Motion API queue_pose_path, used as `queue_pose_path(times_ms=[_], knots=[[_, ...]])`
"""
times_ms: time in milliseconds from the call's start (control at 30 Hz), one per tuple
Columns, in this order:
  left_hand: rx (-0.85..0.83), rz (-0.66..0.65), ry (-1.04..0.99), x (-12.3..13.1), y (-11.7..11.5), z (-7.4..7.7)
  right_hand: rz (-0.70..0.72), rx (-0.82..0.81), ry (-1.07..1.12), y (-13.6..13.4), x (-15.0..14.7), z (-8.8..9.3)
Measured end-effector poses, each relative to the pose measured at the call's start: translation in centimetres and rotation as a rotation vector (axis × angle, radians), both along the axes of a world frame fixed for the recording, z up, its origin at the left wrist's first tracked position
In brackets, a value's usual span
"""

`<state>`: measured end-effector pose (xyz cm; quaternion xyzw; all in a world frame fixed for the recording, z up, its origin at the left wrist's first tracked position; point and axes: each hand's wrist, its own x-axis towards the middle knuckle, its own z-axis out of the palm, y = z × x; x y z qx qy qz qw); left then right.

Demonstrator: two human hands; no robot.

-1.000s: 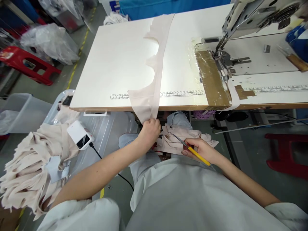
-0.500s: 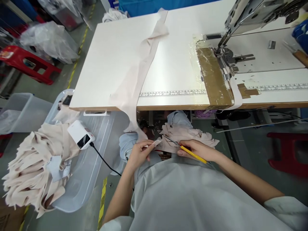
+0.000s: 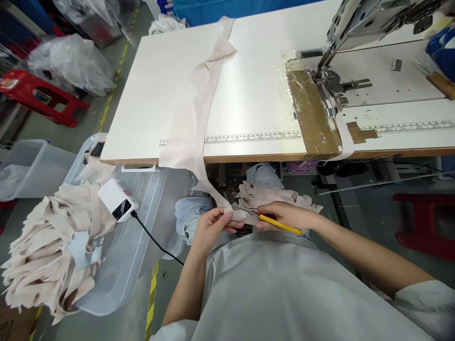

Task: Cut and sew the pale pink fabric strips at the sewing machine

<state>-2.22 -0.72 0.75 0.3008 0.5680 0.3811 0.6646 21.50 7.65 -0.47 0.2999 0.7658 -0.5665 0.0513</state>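
In front of the table [image 3: 256, 99], I had my left hand [image 3: 209, 229] pinching cloth [image 3: 189, 137], my right hand [image 3: 284, 213] gripping scissors [image 3: 280, 225] just brought within cutting reach.

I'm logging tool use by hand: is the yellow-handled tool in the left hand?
No, the right hand holds the yellow-handled tool, while the left hand pinches the pale fabric.
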Motion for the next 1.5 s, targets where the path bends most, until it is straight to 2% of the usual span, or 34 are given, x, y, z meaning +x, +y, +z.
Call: queue_pose_path(times_ms=[200, 400, 533, 800, 1067, 1233, 1300, 1400, 1500], knots=[[-0.062, -0.040, -0.053, -0.5, 0.0, 0.0, 0.115, 0.013, -0.050, 1.2, -0.6, 0.3], [-0.106, -0.069, -0.053, -0.8, 0.2, -0.5, 0.147, 0.386, -0.208, 1.2, -1.0, 0.8], [-0.118, -0.064, -0.045, -0.8, 0.3, -0.5, 0.142, 0.486, -0.231, 0.9, -1.2, 1.0], [-0.125, -0.079, -0.026, -0.9, 0.3, -0.4, 0.085, 0.484, -0.190, 0.8, -1.0, 0.7], [-0.128, -0.100, -0.052, -0.6, 0.5, -0.3, 0.086, 0.507, -0.174, 0.6, -1.7, 1.4], [-0.129, -0.095, -0.033, -0.7, 0.5, -0.4, 0.072, 0.477, -0.209, 0.8, -1.6, 0.7], [-0.128, -0.100, -0.030, -0.3, 0.4, -0.5, 0.022, 0.424, -0.145, 0.6, -1.5, 0.3], [-0.113, -0.177, -0.049, 1.1, 0.6, -0.2, -0.126, 0.278, 0.093, -0.1, -1.8, -0.2], [-0.032, -0.360, 0.034, 2.0, 2.2, 1.8, -0.268, 0.199, 0.304, -1.0, -2.2, -0.2]])
